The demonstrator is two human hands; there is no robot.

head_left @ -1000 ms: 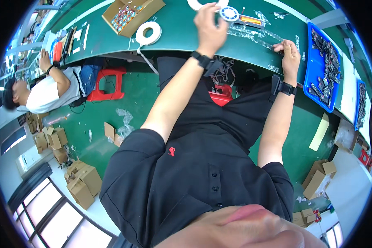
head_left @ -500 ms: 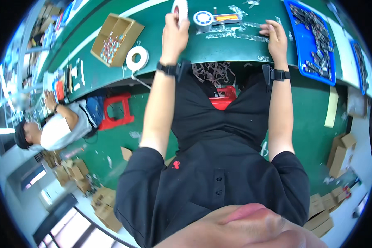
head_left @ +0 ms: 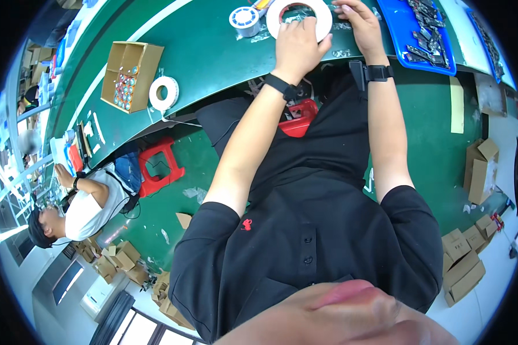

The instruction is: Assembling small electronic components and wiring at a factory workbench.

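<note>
Hands have closed in: left hand (head_left: 298,41) now grips the tape roll (head_left: 299,16) on the bench (head_left: 213,52), right hand (head_left: 360,23) fingering its rim, hold unclear.

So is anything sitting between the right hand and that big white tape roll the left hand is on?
Nothing visible. The left hand rests on the white tape roll, and the right hand is right at its rim, on the green bench.

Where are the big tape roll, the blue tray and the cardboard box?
big tape roll (head_left: 326,16): head view, white right rim.
blue tray (head_left: 398,29): head view, bare left part.
cardboard box (head_left: 149,64): head view, right wall.
</note>
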